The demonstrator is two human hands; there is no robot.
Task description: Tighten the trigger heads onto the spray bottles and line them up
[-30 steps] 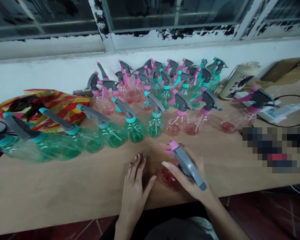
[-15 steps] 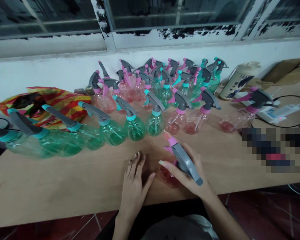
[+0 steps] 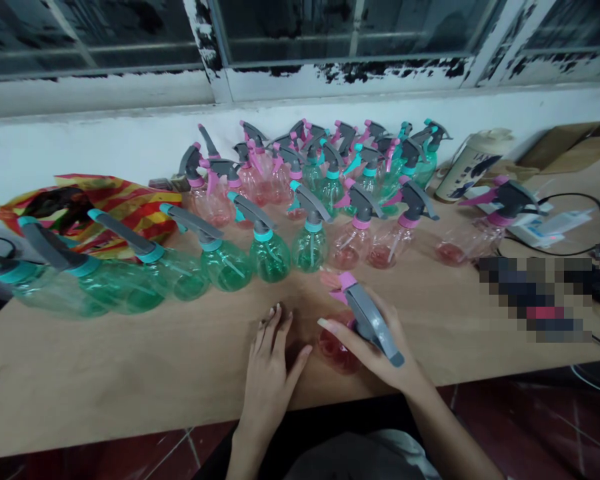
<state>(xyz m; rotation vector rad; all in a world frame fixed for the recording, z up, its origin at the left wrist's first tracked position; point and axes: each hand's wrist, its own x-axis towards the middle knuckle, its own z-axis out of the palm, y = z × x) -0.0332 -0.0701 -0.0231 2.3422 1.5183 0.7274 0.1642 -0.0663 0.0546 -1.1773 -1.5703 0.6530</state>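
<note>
Our right grip (image 3: pixel 373 360) curls around the pink trigger spray bottle (image 3: pixel 370 317) just below its gray head; our left grip (image 3: pixel 270 370) rests, fingers slightly spread, on the near tabletop (image 3: pixel 115 380), left of it.

The spray bottle (image 3: pixel 370 317) has a rounded, see-through body (image 3: pixel 336 350) of pinkish red, deeper in colour low down. Its grey head is long and curved, with a glossy back and a blunt rear end. A pink nozzle (image 3: pixel 347 279) tips the front, and a pink trigger (image 3: pixel 337 295) juts out below it. The bottle stands roughly upright near the counter's (image 3: pixel 130 380) front edge, nozzle facing away from the person and a little left. The right hand (image 3: pixel 383 360) wraps round it below the head, hiding much of the neck and body.
</note>
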